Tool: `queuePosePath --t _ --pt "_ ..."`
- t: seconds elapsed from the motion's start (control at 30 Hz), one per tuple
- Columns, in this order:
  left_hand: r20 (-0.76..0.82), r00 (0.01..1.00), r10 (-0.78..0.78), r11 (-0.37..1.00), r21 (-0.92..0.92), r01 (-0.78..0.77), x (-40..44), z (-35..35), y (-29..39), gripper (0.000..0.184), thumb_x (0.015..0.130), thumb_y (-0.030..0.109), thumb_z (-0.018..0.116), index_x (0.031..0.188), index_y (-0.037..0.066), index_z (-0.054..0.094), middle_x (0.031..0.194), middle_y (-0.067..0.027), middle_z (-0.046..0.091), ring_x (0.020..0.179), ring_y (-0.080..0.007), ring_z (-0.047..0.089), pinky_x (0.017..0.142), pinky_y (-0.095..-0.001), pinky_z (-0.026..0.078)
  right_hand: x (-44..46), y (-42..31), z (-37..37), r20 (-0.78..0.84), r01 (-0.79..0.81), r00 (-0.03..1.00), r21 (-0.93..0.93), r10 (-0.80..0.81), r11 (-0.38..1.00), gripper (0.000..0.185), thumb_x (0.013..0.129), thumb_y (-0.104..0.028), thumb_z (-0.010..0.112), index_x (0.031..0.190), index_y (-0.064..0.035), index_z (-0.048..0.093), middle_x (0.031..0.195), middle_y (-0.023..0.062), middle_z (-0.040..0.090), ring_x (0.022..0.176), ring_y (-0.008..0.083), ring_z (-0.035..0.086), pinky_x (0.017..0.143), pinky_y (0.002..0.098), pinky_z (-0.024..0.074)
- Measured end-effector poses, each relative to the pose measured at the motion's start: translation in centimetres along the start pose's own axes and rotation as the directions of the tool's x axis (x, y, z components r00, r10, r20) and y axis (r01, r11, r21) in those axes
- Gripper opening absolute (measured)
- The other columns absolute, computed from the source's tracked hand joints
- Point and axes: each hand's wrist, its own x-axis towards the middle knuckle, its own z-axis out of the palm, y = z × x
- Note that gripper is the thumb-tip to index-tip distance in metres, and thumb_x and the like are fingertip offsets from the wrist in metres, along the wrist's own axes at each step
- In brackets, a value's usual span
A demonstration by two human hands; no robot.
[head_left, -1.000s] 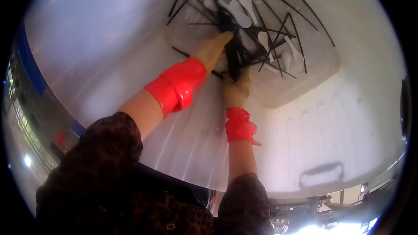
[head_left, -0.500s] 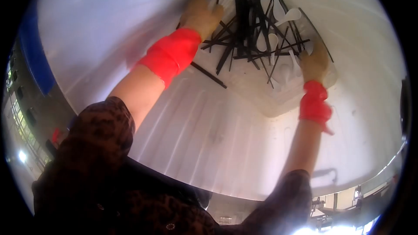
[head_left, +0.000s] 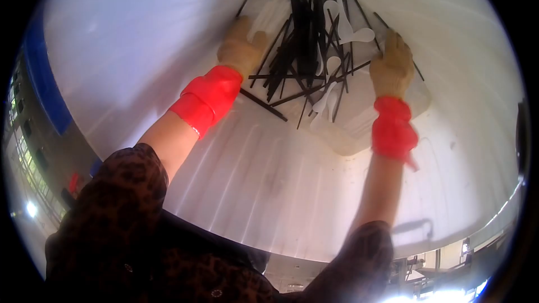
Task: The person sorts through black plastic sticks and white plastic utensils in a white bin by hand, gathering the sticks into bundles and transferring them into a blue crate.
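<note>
Black chopstick-like sticks lie in a loose heap at the bottom of a large white tub, with several white spoons among them. To the left of the heap is my left hand, in a tan glove with a red cuff; its fingers are apart and hold nothing visible. My right hand, gloved the same way, rests at the right side of the heap near a few sticks. Its fingers are extended, palm down, and nothing shows in its grasp.
The tub's curved walls surround both arms. A blue strip runs along the outside at the left. Beyond the near rim at the lower right, bright background items show, too blurred to name.
Both hands have moved from the middle out to the two sides of the heap. Lately my left hand came down and left. The dark sticks and spoons have shifted and lie more spread out.
</note>
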Motion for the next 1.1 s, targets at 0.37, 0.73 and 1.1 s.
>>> queuePosePath --t 0.37,0.73,1.1 --pt "0.043 0.996 -0.073 0.997 0.002 0.073 1.3 -2.3 -1.8 0.059 0.075 0.039 0.046 0.123 0.006 0.038 0.124 -0.0164 0.04 0.113 -0.0295 0.039 0.096 -0.0328 0.028 -2.7 5.6 0.3 0.132 -0.585 0.794 -0.096 0.593 0.805 0.04 0.073 -0.025 0.047 0.104 0.0 0.053 0.11 0.0173 0.052 0.101 0.0295 0.049 0.087 0.0328 0.0373" --pt "0.129 0.973 -0.194 0.976 -0.072 0.204 2.2 -3.8 -1.3 0.059 0.073 0.039 0.048 0.121 0.006 0.041 0.12 -0.0164 0.044 0.111 -0.0292 0.042 0.095 -0.0305 0.03 -0.1 -2.4 -1.4 0.413 -0.383 0.857 0.111 0.308 0.917 0.035 0.074 -0.02 0.046 0.107 -0.0116 0.052 0.098 0.0121 0.058 0.092 0.0293 0.053 0.079 0.0361 0.0413" --pt "0.03 0.985 -0.171 0.977 -0.122 0.173 1.1 -2.7 -1.9 0.059 0.074 0.037 0.049 0.122 0.004 0.039 0.122 -0.0167 0.042 0.112 -0.0291 0.041 0.095 -0.0306 0.03 4.0 -5.2 1.2 0.165 -0.156 0.978 0.15 0.131 0.976 0.036 0.071 -0.012 0.045 0.106 -0.0072 0.051 0.097 0.0156 0.057 0.09 0.0335 0.052 0.077 0.0385 0.0416"
